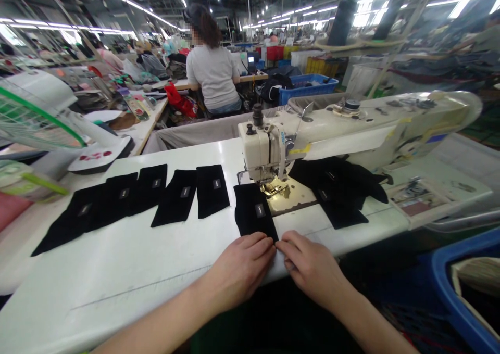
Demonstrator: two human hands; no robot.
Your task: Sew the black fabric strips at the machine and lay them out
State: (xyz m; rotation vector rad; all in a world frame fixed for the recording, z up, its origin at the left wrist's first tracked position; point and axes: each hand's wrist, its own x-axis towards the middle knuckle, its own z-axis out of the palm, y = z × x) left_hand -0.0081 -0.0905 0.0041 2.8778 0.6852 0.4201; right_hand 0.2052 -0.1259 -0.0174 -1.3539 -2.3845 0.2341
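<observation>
A black fabric piece with a small dark label lies at the needle area of a cream sewing machine, its far edge close beside the presser foot. My left hand rests on its near end, fingers bent and closed on the cloth. At the near right corner of the same piece, my right hand pinches the edge between thumb and fingertips. Both hands almost touch. To the left, several similar black labelled pieces lie spread in a row. More black pieces are heaped right of the needle.
The white sewing table carries a ruled line near its front. A blue basket stands at the lower right. A fan sits at the left. Beyond the table, a person in a grey shirt sits near a blue crate.
</observation>
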